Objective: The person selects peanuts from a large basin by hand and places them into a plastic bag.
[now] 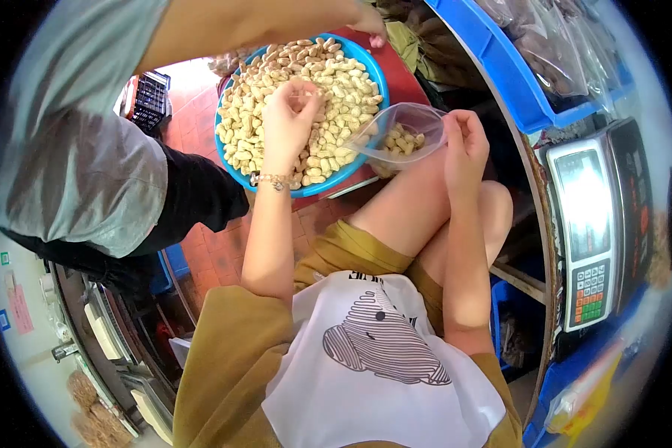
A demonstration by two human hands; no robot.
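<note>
A blue round basin [385, 78] full of unshelled peanuts [257, 112] is at the top centre. Over the peanuts, my left hand [290, 123] has its fingers curled towards the thumb; what lies between them is too small to make out. To the right of the basin, my right hand [467, 145] pinches the edge of a clear plastic bag [425, 119]. The bag's mouth is open towards the basin, and several peanuts show inside it, above my bare leg.
A co-worker's arm [254, 30] reaches across the basin's far side. A red surface [396, 71] lies under the basin. At the right are a digital scale [586, 224] and a blue tray [493, 63] with bagged goods. A black crate [149, 101] stands at the upper left.
</note>
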